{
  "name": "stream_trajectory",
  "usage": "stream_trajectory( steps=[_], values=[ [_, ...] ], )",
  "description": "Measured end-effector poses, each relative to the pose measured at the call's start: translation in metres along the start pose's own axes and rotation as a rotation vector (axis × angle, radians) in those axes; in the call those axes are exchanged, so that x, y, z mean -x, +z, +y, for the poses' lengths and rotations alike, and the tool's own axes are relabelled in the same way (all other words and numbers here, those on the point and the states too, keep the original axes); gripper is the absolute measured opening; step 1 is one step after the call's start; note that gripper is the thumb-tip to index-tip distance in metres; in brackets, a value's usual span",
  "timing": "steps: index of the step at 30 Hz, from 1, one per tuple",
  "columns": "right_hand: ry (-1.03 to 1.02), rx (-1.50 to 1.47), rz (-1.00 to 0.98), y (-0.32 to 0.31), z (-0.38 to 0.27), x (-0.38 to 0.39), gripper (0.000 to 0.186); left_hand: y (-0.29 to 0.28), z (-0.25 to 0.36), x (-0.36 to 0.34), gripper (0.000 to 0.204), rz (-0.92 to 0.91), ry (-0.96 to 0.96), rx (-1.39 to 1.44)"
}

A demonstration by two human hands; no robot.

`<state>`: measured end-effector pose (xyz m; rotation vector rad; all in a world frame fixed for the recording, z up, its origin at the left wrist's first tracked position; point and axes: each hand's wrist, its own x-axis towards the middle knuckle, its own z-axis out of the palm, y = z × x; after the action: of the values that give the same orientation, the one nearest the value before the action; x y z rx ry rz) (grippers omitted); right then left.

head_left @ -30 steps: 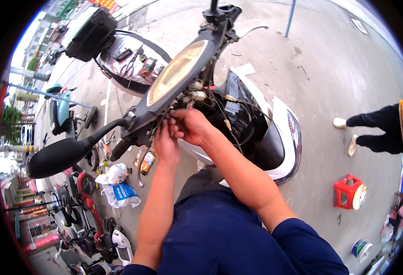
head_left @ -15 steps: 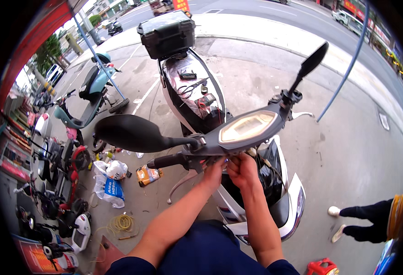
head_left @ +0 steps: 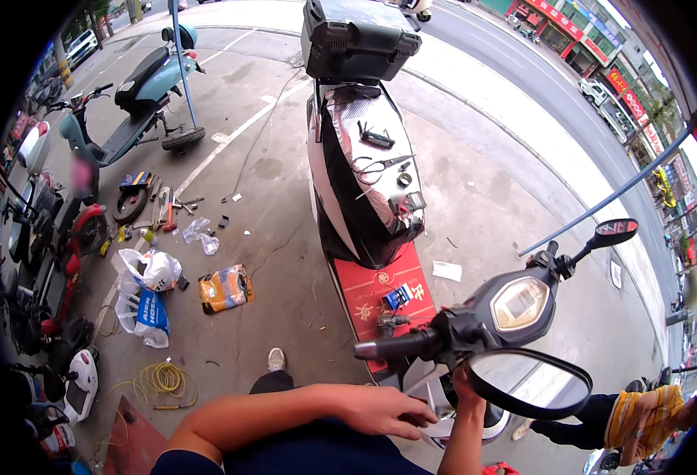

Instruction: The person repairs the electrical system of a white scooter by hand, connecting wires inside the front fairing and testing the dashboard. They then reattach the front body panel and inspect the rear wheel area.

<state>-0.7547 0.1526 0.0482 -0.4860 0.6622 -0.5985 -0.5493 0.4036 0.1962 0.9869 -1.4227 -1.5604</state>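
Observation:
My left hand hangs below the scooter's left grip, fingers loosely apart and holding nothing. My right hand reaches up under the handlebar cover beside the round mirror, its fingers mostly hidden. The dashboard sits above it. Behind, the white-and-black scooter's seat, under a black top box, carries scissors, a black tool, a dark ring and a red-and-dark device. A blue box lies on the red footboard covering.
A teal scooter, other scooters and scattered tools are at left, with plastic bags, an orange package and a coiled yellow hose. A blue pole rises at right; a person in yellow stripes stands lower right.
The view has swung up toward the seat and street. My left hand has left the wiring, drawing down and left; my right hand remains under the handlebar, which now appears farther right.

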Motion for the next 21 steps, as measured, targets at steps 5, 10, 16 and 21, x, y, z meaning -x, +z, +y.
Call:
stream_trajectory(
  steps=[5, 10, 16, 21],
  values=[
    [-0.060, -0.036, 0.022, 0.002, 0.005, 0.003, 0.029, -0.102, 0.003, 0.094, 0.034, 0.217, 0.061, 0.382],
    [-0.063, -0.072, -0.007, 0.015, 0.010, 0.014, 0.018, -0.192, -0.018, 0.098, 0.024, 0.637, -0.057, 0.324],
    [-0.286, 0.080, 0.194, -0.030, 0.029, 0.001, 0.030, -0.271, -0.083, 0.119, 0.026, 0.895, -0.285, 0.165],
    [-0.117, -0.105, 0.514, -0.030, 0.055, 0.038, 0.015, -0.342, -0.118, 0.139, 0.025, 0.888, -0.471, 0.064]
  ],
)
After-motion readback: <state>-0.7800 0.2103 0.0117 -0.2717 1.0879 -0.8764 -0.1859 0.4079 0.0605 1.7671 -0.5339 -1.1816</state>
